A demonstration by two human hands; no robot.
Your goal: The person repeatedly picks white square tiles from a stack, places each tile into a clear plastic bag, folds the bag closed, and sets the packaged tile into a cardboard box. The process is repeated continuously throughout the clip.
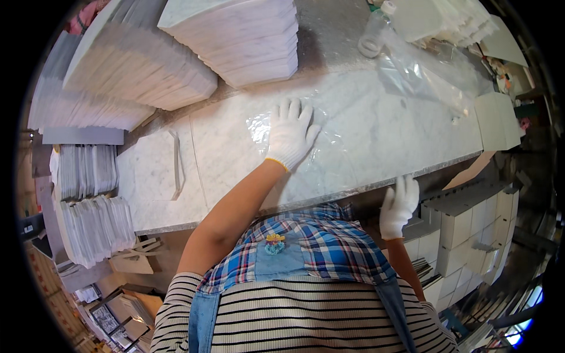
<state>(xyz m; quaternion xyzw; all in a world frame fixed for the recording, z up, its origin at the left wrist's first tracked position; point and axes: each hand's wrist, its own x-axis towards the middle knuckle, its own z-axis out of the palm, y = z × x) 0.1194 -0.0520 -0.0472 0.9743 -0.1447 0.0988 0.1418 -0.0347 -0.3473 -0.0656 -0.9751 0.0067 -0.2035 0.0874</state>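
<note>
My left hand (289, 134), in a white knit glove with a yellow cuff edge, lies flat with its fingers spread. Under it is a shiny, clear plastic film or bag (257, 130) on the white-grey marble worktop (229, 159). My right hand (400, 207), gloved the same way, is at the worktop's front edge on the right. Its fingers are stretched out and nothing shows in them; its palm side is partly hidden. On the left of the worktop lies a narrow, pale bent strip (176, 163).
Tall stacks of thin white sheets or slabs (241, 44) stand along the back left, with upright bundles (97, 226) at the left. A clear bottle (372, 38), loose clear bags (426, 76) and a white box (498, 122) are at the right. White blocks (471, 235) are piled below.
</note>
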